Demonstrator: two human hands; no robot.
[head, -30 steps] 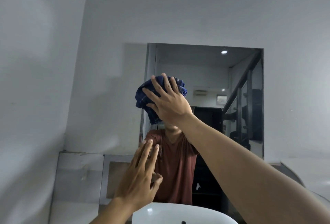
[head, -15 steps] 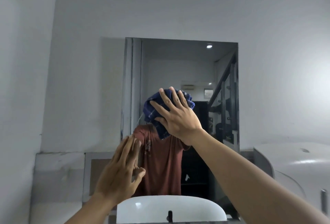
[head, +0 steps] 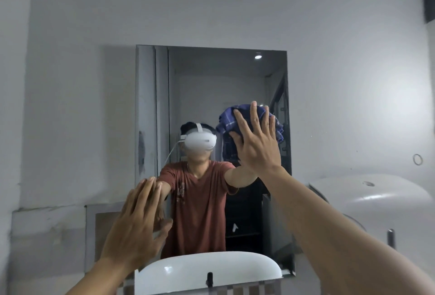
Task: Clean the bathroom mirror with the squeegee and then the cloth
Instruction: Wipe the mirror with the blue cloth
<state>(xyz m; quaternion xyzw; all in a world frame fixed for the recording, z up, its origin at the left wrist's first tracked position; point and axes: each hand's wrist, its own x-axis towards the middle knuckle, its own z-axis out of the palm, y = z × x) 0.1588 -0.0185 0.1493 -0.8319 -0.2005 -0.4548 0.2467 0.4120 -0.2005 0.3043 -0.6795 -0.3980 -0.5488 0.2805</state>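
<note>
Right grip: your right hand (head: 257,146) is spread flat with fingers wide, and it presses the blue cloth (head: 247,118) against the glass; it pins the cloth and does not pinch it.
Cloth place: under your right palm, bunched, showing above and left of the fingers, on the right part of the mirror (head: 150,106) near its right edge.
Left grip: your left hand (head: 136,221) is open and empty, fingers together, at the lower left part of the mirror; if it touches the glass I cannot tell.
Squeegee: not in view.
Below the hands: the white basin (head: 207,271).
Progress: I judge you are in the cloth step, the last one. Which areas are left to wipe I cannot tell.
</note>
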